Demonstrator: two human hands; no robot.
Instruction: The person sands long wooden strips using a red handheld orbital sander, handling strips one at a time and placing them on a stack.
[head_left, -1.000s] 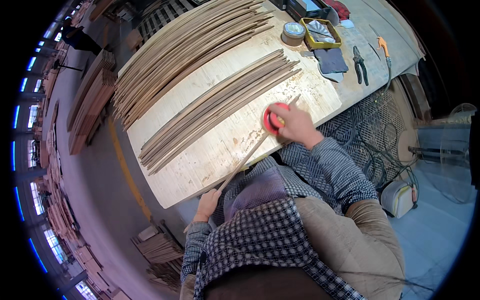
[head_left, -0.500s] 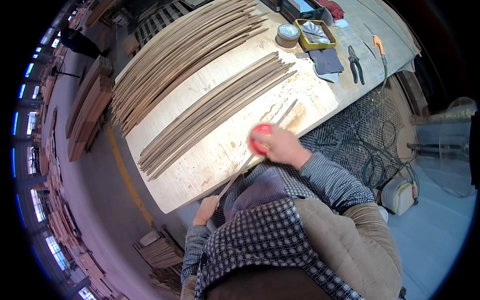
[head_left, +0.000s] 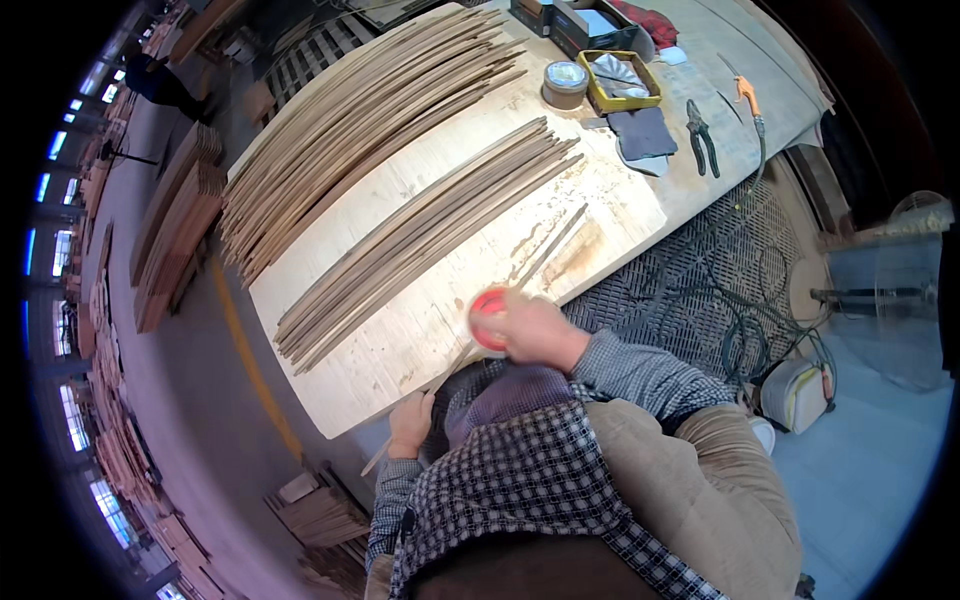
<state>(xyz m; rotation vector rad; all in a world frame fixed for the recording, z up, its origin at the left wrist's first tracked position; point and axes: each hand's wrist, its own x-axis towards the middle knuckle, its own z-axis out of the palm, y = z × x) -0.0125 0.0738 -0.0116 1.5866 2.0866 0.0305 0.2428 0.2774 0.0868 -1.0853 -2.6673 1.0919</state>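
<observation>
My right hand (head_left: 540, 330) is closed on a round red disc (head_left: 488, 318) with a pale rim, blurred by motion, so its exact kind is unclear. The disc lies over a thin wooden strip (head_left: 562, 240) at the near edge of the worktable (head_left: 345, 400). The strip runs slantwise, its far end on the tabletop and its near part reaching past the edge. My left hand (head_left: 410, 425) is closed around that near part, and a short end sticks out below it. Beyond lie a small bundle of wooden strips (head_left: 430, 240) and a larger bundle (head_left: 370, 130).
On the right part of the table are pliers (head_left: 702, 138), an orange-handled air gun (head_left: 747, 95) with its hose, a dark pad (head_left: 642, 133), a yellow tray (head_left: 625, 103) and a tape roll (head_left: 565, 86). Hoses (head_left: 750, 320) lie on a dark mat. Stacked boards (head_left: 180, 230) stand left.
The red disc and my right hand have moved down-left along the strip, toward my left hand. The strip's near end now shows below my left hand. The view has shifted slightly.
</observation>
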